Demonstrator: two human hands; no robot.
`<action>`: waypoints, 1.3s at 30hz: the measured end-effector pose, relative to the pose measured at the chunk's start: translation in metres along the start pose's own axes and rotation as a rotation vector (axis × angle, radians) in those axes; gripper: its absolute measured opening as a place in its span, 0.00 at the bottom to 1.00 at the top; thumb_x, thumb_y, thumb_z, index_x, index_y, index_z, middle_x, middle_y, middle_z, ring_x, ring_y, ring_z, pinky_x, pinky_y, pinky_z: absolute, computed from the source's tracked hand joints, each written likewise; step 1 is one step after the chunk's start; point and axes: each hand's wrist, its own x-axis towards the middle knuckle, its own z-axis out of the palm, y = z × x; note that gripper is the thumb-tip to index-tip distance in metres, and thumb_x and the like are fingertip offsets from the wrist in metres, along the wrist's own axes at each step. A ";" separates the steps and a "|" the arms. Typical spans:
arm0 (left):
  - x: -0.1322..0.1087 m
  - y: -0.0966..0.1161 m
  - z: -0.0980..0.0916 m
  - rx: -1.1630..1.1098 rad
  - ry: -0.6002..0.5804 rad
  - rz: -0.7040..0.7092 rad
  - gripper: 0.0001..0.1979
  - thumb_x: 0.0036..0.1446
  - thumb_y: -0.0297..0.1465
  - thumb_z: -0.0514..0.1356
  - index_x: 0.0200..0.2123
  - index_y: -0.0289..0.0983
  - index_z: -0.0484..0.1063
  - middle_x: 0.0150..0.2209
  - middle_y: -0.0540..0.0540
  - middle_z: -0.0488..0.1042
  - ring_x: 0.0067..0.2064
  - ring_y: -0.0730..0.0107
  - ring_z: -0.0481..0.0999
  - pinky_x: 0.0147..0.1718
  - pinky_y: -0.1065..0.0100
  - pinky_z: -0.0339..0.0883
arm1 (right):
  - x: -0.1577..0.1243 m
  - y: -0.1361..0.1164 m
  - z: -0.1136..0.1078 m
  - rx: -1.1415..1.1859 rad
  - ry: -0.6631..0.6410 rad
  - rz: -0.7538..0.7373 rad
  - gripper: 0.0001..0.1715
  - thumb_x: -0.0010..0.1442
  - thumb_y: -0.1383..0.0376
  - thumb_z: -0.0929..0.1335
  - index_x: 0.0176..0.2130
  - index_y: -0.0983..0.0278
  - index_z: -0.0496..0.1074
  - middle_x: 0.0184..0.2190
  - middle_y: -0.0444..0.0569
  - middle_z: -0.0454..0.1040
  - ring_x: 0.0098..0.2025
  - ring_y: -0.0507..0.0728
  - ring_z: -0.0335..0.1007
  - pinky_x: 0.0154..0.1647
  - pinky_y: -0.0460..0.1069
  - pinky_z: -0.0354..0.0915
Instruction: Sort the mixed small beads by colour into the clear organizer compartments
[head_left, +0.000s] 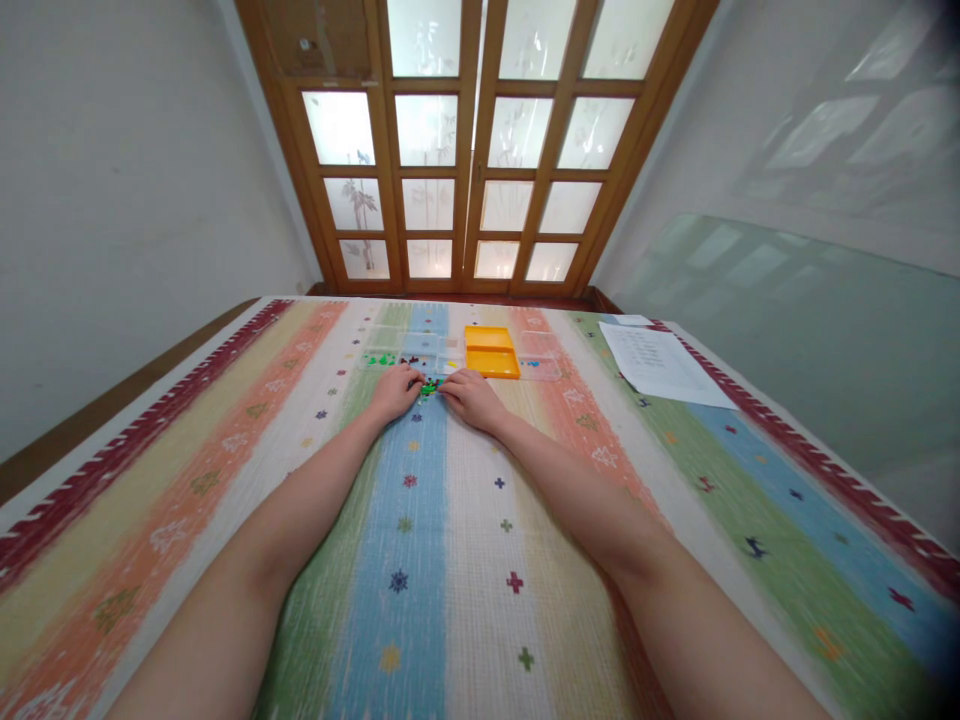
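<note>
My left hand (397, 392) and my right hand (472, 398) rest near the far half of the table, fingertips close together. Between them sits a small cluster of green and dark pieces (430, 388), which the fingers of both hands pinch from either side. The pieces are too small to make out their exact kind. Just beyond my left hand, a clear plastic tray (405, 342) holds green pieces (381, 359) and dark red ones (412, 359). Behind my right hand stands an open orange-yellow box (491, 362).
A second clear tray (553, 368) with a few blue pieces lies right of the orange-yellow box. White printed sheets (664, 360) lie at the far right. A striped cloth (405, 620) covers the table; wood-framed glass doors (472, 150) stand beyond its far edge.
</note>
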 end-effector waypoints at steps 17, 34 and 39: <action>0.000 -0.003 0.003 0.001 0.023 0.014 0.09 0.64 0.33 0.59 0.39 0.40 0.81 0.40 0.44 0.77 0.45 0.59 0.74 0.49 0.59 0.67 | -0.001 -0.012 0.000 -0.025 -0.026 -0.019 0.14 0.69 0.63 0.69 0.54 0.59 0.76 0.51 0.53 0.74 0.56 0.62 0.64 0.59 0.58 0.59; -0.001 0.001 -0.001 -0.003 0.010 -0.004 0.09 0.64 0.33 0.59 0.39 0.40 0.81 0.41 0.44 0.77 0.46 0.60 0.75 0.51 0.59 0.67 | 0.001 -0.021 -0.005 -0.096 -0.072 -0.046 0.06 0.68 0.63 0.70 0.42 0.62 0.77 0.42 0.52 0.76 0.49 0.61 0.65 0.51 0.55 0.59; -0.001 0.002 -0.001 -0.002 0.007 -0.004 0.09 0.64 0.33 0.59 0.39 0.40 0.81 0.41 0.44 0.78 0.46 0.59 0.75 0.51 0.58 0.68 | 0.002 -0.019 -0.005 -0.002 0.002 0.022 0.05 0.68 0.66 0.68 0.41 0.62 0.75 0.38 0.51 0.77 0.43 0.58 0.69 0.48 0.51 0.60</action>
